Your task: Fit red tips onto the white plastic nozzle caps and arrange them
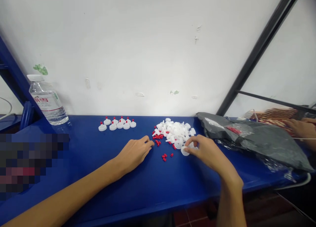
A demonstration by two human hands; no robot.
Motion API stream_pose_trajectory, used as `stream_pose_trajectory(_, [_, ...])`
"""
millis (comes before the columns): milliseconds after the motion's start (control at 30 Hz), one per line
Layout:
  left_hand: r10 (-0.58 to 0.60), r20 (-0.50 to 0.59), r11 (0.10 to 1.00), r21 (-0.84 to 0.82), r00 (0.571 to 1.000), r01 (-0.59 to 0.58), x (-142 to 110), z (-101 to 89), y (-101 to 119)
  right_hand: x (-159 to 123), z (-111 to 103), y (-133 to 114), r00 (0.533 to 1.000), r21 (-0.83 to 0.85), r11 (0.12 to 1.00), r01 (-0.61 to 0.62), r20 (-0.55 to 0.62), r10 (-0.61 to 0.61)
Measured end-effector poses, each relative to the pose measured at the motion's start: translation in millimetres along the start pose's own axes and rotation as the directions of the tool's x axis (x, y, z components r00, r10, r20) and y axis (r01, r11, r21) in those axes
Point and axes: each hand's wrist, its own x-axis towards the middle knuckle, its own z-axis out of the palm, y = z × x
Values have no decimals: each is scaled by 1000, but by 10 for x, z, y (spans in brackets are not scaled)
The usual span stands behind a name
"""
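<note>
Beside a heap of small red tip caps, my left hand rests low over the table, fingers bent and drawn together. Whatever may be between its fingertips is hidden. Thumb and forefinger of my right hand close on the edge of a white spout cap at the near side of the pile. That pile of white spout caps lies against the red ones. Several loose red tip caps are scattered in front. Further left stands a group of white spout caps with red tips fitted.
A clear water bottle stands at the table's left rear. On the right lies a grey plastic bag with a clear packet of red pieces. Another person's hand shows at the far right. The white wall backs the blue table.
</note>
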Motion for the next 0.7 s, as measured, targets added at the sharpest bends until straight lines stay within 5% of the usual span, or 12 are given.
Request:
stream_pose_trajectory(100, [-2,-33,999,-38,999,1,-8,12,-8,-32,-36,-70,997,62,997,46,-63,-42])
stream_pose_trajectory(233, [-108,-167,932,-361,980,41,19,-4,-24,-36,-29,-223,992,206,972,111,-82,-96])
stream_pose_trajectory(367, [-329,-35,569,-805,944,168,61,-63,-6,-5,81,-457,981,377,907,186,-24,-191])
stream_pose_trajectory(467, [-353,75,307,-932,933,191,62,-94,-1,14,186,-630,953,457,848,268,1,-302])
stream_pose_trajectory(700, [-330,129,178,-964,935,196,19,-132,22,15,269,-761,930,565,770,296,13,-367])
